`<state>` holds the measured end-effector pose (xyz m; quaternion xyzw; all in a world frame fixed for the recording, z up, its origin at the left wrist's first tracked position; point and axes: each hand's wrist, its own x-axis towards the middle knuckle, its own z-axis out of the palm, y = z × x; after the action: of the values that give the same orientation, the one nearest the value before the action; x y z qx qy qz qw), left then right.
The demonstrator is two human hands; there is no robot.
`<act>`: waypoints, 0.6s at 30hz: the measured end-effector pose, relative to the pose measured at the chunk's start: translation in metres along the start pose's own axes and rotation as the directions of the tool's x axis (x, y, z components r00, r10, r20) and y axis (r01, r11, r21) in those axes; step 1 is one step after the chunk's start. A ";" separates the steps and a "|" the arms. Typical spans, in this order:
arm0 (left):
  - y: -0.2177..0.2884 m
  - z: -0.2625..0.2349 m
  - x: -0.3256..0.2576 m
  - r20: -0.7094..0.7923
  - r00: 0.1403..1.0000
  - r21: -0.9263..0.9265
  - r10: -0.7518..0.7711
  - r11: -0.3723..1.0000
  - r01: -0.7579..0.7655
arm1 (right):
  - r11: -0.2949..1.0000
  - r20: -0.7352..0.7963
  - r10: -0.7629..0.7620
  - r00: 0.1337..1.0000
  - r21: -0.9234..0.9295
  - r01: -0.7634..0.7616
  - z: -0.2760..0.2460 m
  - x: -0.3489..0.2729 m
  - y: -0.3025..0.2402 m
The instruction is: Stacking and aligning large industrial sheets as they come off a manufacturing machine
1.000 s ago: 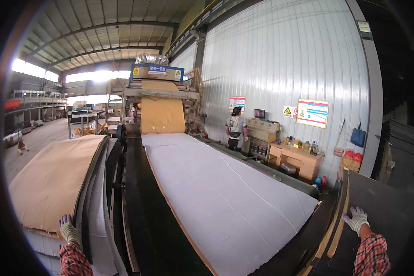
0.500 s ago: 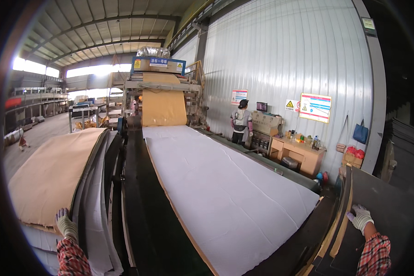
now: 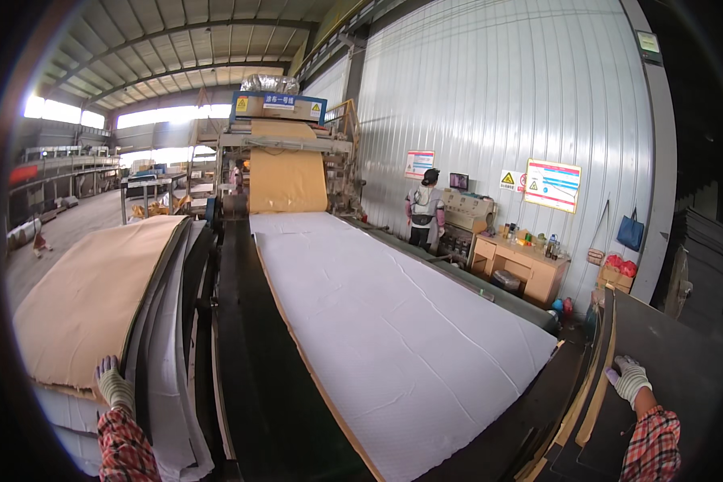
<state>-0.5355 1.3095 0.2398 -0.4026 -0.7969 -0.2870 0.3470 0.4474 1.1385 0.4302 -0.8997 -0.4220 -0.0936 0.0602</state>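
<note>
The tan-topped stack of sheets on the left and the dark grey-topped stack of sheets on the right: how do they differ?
Colour: the tan-topped stack of sheets is plain tan above; the dark grey-topped stack of sheets has tan along its left edge. Lie: the tan-topped stack's layers droop along its right side; the dark grey-topped stack looks flatter. Both show layered edges.

The tan sheet [image 3: 96, 297] lies on top of a pile at the left, slightly wavy, with a ragged near edge; the left hand [image 3: 116, 386] is at its near right corner. Below it, white layers [image 3: 164, 361] hang downward at the side. At the right, the dark sheet [image 3: 678, 345] lies under the right hand [image 3: 633, 379] — tan strips show along its left edge. Between them, the white sheet [image 3: 393, 337] lies spread out, with long creases.
</note>
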 end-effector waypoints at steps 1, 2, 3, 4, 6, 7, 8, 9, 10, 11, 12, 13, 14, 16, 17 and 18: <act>0.003 -0.001 0.000 0.017 1.000 -0.001 -0.006 1.000 0.006 | 1.000 0.002 0.001 1.000 -0.004 -0.001 -0.001 0.000 -0.001; 0.004 -0.005 0.001 0.029 0.999 -0.001 -0.012 1.000 0.012 | 1.000 0.005 -0.005 1.000 0.002 0.005 -0.002 -0.001 -0.001; 0.005 -0.006 0.001 0.029 1.000 -0.001 -0.012 1.000 0.012 | 1.000 0.008 -0.011 1.000 0.007 0.011 -0.002 -0.001 -0.001; 0.005 -0.007 0.001 0.032 0.999 0.004 -0.015 1.000 0.015 | 1.000 0.008 -0.010 1.000 0.008 0.010 -0.002 -0.002 -0.001; 0.006 -0.008 0.001 0.035 0.999 0.009 -0.019 1.000 0.019 | 1.000 0.004 -0.013 1.000 0.000 0.013 -0.002 -0.001 -0.001; 0.006 -0.008 0.001 0.051 0.998 0.012 -0.024 1.000 0.023 | 1.000 0.003 -0.012 1.000 0.001 0.012 -0.001 -0.001 0.000; 0.006 -0.009 0.001 0.066 0.997 0.015 -0.029 0.999 0.028 | 0.999 -0.047 -0.031 0.998 -0.017 0.030 0.002 -0.001 0.001; 0.005 -0.008 0.001 0.066 0.997 0.015 -0.029 0.999 0.028 | 0.998 -0.098 -0.050 0.994 -0.036 0.047 0.004 -0.002 0.002; 0.004 -0.007 0.001 0.066 0.997 0.017 -0.030 0.999 0.029 | 0.998 -0.098 -0.050 0.994 -0.036 0.047 0.004 -0.001 0.002; 0.004 -0.007 0.001 0.066 0.997 0.019 -0.030 0.999 0.028 | 0.998 -0.090 -0.051 0.995 -0.033 0.049 0.004 -0.002 0.002; 0.004 -0.007 0.002 0.066 0.997 0.019 -0.029 0.999 0.028 | 0.998 -0.081 -0.053 0.995 -0.031 0.050 0.003 -0.002 0.002; 0.005 -0.009 0.002 0.071 0.997 0.021 -0.035 0.999 0.034 | 0.998 -0.081 -0.052 0.995 -0.031 0.050 0.002 -0.002 0.002; 0.006 -0.010 0.002 0.077 0.996 0.023 -0.041 0.999 0.039 | 0.999 -0.048 -0.037 0.998 -0.016 0.036 0.001 -0.002 0.002; 0.006 -0.010 0.001 0.076 0.996 0.023 -0.037 0.999 0.036 | 1.000 -0.014 -0.022 1.000 -0.002 0.022 0.000 -0.001 0.002; 0.006 -0.010 0.001 0.073 0.997 0.022 -0.034 0.999 0.033 | 1.000 -0.012 -0.023 1.000 0.002 0.023 0.000 -0.001 0.002; 0.007 -0.012 0.001 0.073 0.997 0.022 -0.033 0.999 0.032 | 1.000 -0.010 -0.024 1.000 0.006 0.024 0.000 -0.001 0.002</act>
<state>-0.5266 1.3051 0.2489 -0.3962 -0.8186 -0.2691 0.3170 0.4484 1.1364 0.4297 -0.8940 -0.4327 -0.0974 0.0638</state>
